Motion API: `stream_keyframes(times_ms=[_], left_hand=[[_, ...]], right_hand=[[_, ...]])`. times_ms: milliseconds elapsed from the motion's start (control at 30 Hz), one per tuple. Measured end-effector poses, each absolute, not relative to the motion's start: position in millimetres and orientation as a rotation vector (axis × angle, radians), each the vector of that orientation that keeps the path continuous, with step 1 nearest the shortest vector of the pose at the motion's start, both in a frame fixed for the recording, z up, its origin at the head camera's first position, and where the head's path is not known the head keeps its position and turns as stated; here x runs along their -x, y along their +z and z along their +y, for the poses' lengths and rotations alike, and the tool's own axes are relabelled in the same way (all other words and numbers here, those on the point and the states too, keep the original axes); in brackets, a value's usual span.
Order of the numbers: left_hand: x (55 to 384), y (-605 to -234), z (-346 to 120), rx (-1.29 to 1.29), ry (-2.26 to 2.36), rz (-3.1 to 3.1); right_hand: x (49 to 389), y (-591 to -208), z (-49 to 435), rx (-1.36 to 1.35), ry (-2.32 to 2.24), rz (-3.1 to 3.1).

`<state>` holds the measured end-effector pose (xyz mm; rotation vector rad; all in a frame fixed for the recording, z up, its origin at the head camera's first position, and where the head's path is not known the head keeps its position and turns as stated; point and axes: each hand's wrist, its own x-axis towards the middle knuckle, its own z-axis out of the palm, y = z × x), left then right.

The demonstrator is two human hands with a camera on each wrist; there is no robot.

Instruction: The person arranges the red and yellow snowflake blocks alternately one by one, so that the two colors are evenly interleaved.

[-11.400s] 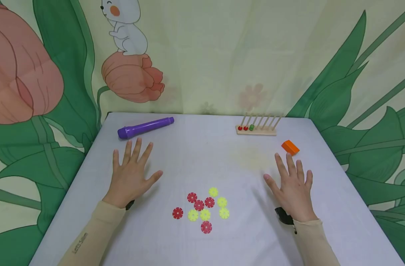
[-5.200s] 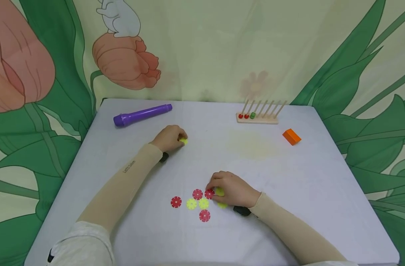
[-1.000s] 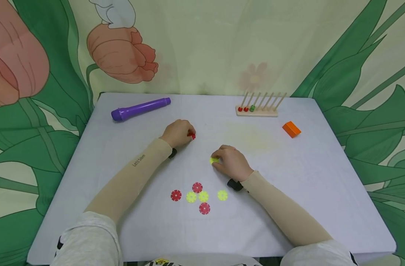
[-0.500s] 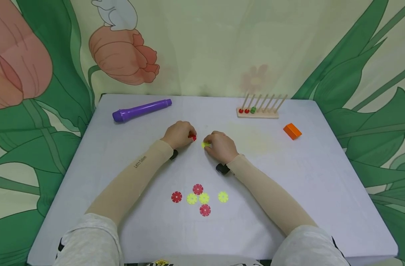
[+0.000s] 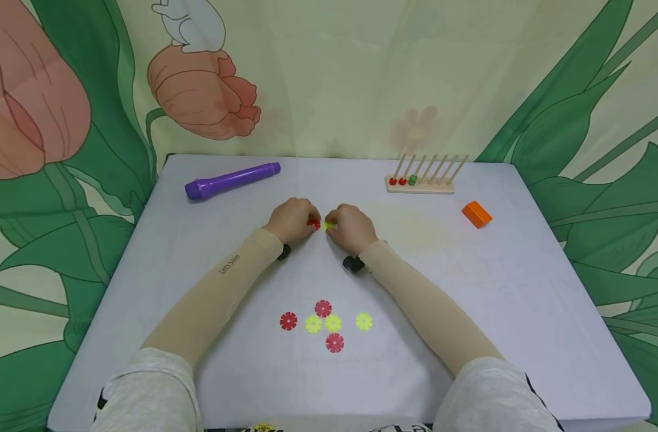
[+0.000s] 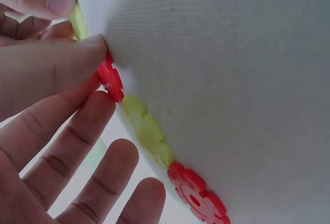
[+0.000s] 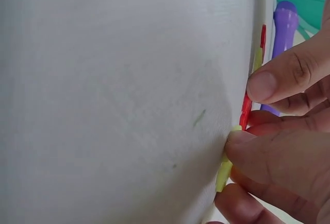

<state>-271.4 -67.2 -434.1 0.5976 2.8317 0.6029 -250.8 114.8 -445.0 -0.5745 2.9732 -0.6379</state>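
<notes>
My left hand (image 5: 293, 217) pinches a red notched flower-shaped disc (image 6: 111, 80) between thumb and fingers near the middle back of the table. In the left wrist view a yellow disc (image 6: 147, 131) and another red disc (image 6: 198, 195) run on from it in a row along the table. My right hand (image 5: 353, 229) pinches a yellow notched disc (image 7: 224, 175), its edge right at the held red one. Nearer the front lie loose red discs (image 5: 288, 321) and yellow discs (image 5: 364, 321). The head view hides most of the row behind my left hand.
A purple toy microphone-shaped stick (image 5: 233, 181) lies at the back left. At the back right stands a wooden peg rack (image 5: 421, 187) with red and green beads, and an orange block (image 5: 476, 214) lies in front of it. A printed cloth (image 5: 329, 78) hangs behind the table.
Both hands were spread and held nothing at first. Red and yellow discs have left the loose group. Lately my right hand has carried a yellow disc back and left to my nearly still left hand.
</notes>
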Motion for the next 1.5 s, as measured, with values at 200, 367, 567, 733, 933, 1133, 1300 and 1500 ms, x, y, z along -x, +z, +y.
stream_keyframes(times_ms=[200,367,567,733,933,1133,1300,1500], left_hand=[[271.1,-433.4,-64.9,-0.609,0.611,2.825],[271.8,-435.1,-64.1,-0.615,0.602,2.830],[271.8,-437.7,-62.9,-0.645,0.541,2.862],[270.7,-437.7,-60.4,-0.656,0.477,2.883],[270.1,-437.2,-54.8,-0.700,0.476,2.870],[274.7,-438.9,-51.9,-0.735,0.504,2.864],[277.3,-439.2,-50.6,-0.754,0.490,2.851],[276.0,-438.6,-48.7,-0.767,0.489,2.830]], right_hand=[[253.7,-446.5,115.3,0.557,-0.659,2.974],[254.7,-446.2,116.7,0.545,-0.687,2.954],[251.1,-446.2,124.1,0.488,-0.860,2.865],[234.7,-448.0,135.3,0.517,-0.989,2.767],[200.6,-451.1,147.2,0.736,-1.046,2.552],[165.4,-447.3,149.5,0.948,-0.997,2.432],[142.3,-446.6,140.7,1.112,-0.822,2.471],[126.2,-450.5,132.7,1.370,-0.596,2.611]])
